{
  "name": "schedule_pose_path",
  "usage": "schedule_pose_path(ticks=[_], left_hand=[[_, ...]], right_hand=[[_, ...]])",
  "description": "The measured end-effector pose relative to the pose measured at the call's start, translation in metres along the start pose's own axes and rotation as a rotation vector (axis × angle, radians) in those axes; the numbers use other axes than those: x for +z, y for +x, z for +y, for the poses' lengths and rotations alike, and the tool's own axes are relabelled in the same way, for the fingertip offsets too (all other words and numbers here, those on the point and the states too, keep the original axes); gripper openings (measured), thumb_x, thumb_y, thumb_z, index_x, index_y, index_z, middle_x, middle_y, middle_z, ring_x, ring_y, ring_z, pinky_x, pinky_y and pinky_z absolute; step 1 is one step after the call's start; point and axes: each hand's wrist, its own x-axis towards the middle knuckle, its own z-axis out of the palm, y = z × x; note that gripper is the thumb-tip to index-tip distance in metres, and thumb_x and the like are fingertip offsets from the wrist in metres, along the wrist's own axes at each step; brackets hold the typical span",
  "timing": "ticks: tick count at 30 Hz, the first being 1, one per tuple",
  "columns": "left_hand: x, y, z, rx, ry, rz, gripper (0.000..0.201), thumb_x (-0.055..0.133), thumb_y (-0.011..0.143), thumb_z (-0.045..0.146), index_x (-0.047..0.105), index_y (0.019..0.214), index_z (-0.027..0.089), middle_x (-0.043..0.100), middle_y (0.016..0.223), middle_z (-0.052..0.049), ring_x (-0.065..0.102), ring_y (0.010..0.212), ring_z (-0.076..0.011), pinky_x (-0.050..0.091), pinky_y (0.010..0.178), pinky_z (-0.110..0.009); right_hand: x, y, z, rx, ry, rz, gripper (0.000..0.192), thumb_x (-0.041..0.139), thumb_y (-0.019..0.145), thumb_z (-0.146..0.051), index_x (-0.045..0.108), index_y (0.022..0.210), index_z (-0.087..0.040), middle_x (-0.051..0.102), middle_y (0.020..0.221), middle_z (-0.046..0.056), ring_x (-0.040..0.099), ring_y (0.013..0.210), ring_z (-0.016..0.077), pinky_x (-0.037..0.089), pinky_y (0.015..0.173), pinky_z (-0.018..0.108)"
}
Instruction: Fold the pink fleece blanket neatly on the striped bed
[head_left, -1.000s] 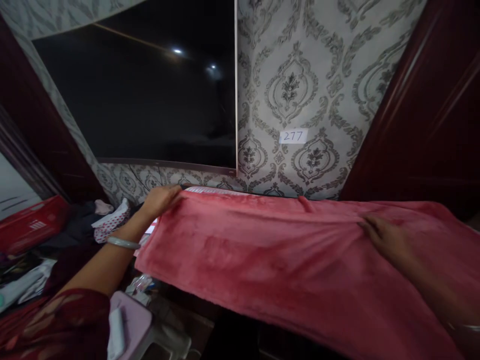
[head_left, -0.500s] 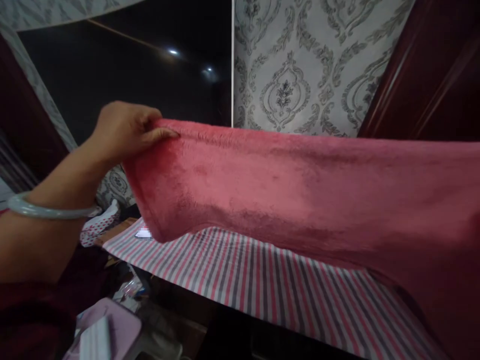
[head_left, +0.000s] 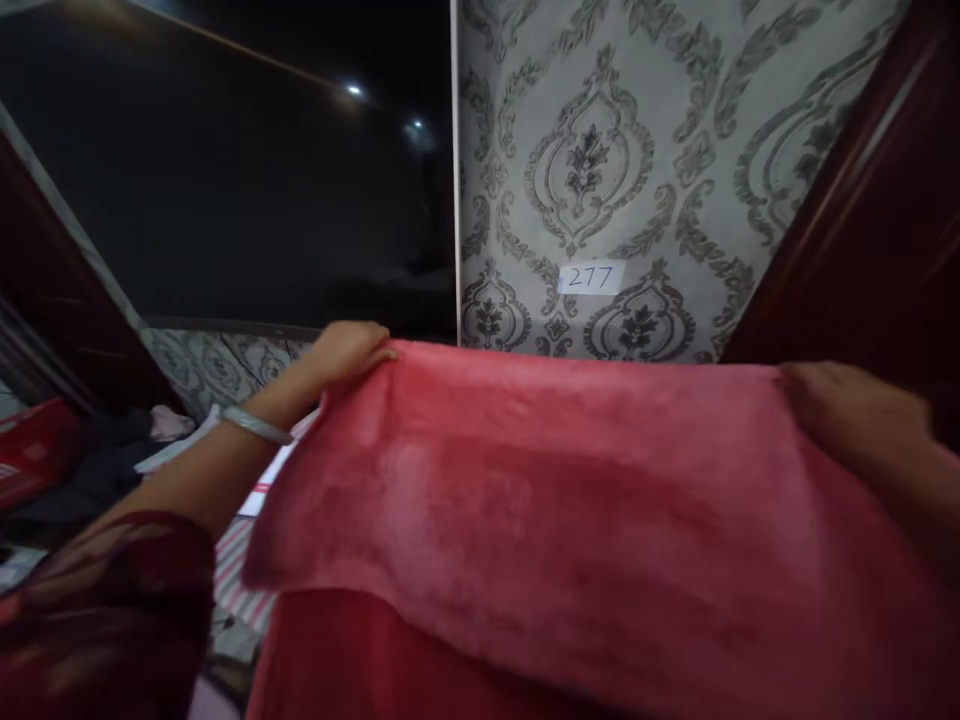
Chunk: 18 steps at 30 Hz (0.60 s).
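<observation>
A soft pinkish-red cloth (head_left: pixel 570 480), plush like a blanket or towel, is stretched between my two hands and fills the lower middle of the view. At its upper left edge my left hand (head_left: pixel 352 352) is closed, thumb and fingers pinching the fabric; a pale bangle (head_left: pixel 256 424) sits on that wrist. My right hand (head_left: pixel 862 405), a little blurred, grips the upper right edge. The cloth hangs down in front of me, with a darker red layer (head_left: pixel 337 650) beneath. Most of the striped cloth (head_left: pixel 238 590) behind it is hidden.
Ahead stands a patterned wall (head_left: pixel 517 130) bearing a paper label (head_left: pixel 591 278) marked 277. A large black screen (head_left: pixel 262 180) is at the left, dark reddish wood (head_left: pixel 862 230) at the right. A red item (head_left: pixel 34 450) and dark fabric (head_left: pixel 97 465) lie at the far left.
My right hand has come into view holding the cloth's right edge. My left hand has moved right and lower in view. The cloth now covers most of the striped surface.
</observation>
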Motion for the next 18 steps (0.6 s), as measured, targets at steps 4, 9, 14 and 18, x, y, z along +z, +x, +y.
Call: schedule_pose_path(ticks=[4, 9, 14, 18], left_hand=[[0.103, 0.018, 0.012, -0.244, -0.287, -0.063, 0.010, 0.062, 0.080, 0.025, 0.064, 0.086, 0.018, 0.068, 0.109, -0.014, 0.060, 0.114, -0.0305, 0.043, 0.095, -0.037], [0.176, 0.002, 0.007, -0.470, -0.429, -0.150, 0.029, 0.067, 0.072, 0.023, 0.064, 0.100, 0.016, 0.068, 0.111, -0.015, 0.064, 0.107, -0.0268, 0.048, 0.087, -0.031], [0.178, -0.057, -0.015, -0.725, -0.627, -0.319, 0.021, 0.065, 0.075, 0.038, 0.061, 0.073, 0.017, 0.064, 0.059, -0.006, 0.063, 0.055, -0.0215, 0.047, 0.053, -0.028], [0.155, -0.133, -0.012, -0.836, -0.779, -0.393, 0.027, 0.071, 0.070, 0.041, 0.058, 0.062, 0.019, 0.056, 0.046, -0.001, 0.054, 0.041, -0.0169, 0.039, 0.041, -0.025]], right_hand=[[0.083, -0.002, -0.013, -0.148, -0.027, -0.222, 0.031, 0.044, 0.094, -0.022, 0.073, 0.099, -0.014, 0.071, 0.093, 0.017, 0.063, 0.083, 0.0243, 0.039, 0.062, 0.033], [0.145, -0.031, -0.024, -0.196, 0.079, -0.270, 0.031, 0.047, 0.086, -0.017, 0.072, 0.103, -0.012, 0.072, 0.103, 0.023, 0.066, 0.089, 0.0323, 0.049, 0.068, 0.040], [0.120, -0.084, -0.079, -0.419, 0.457, -0.321, 0.033, 0.044, 0.093, -0.031, 0.070, 0.108, -0.017, 0.070, 0.115, 0.016, 0.066, 0.105, 0.0296, 0.052, 0.093, 0.045], [0.082, -0.144, -0.139, -0.620, 0.600, -0.400, 0.031, 0.045, 0.095, -0.035, 0.069, 0.113, -0.028, 0.071, 0.115, 0.009, 0.068, 0.104, 0.0270, 0.057, 0.090, 0.043]])
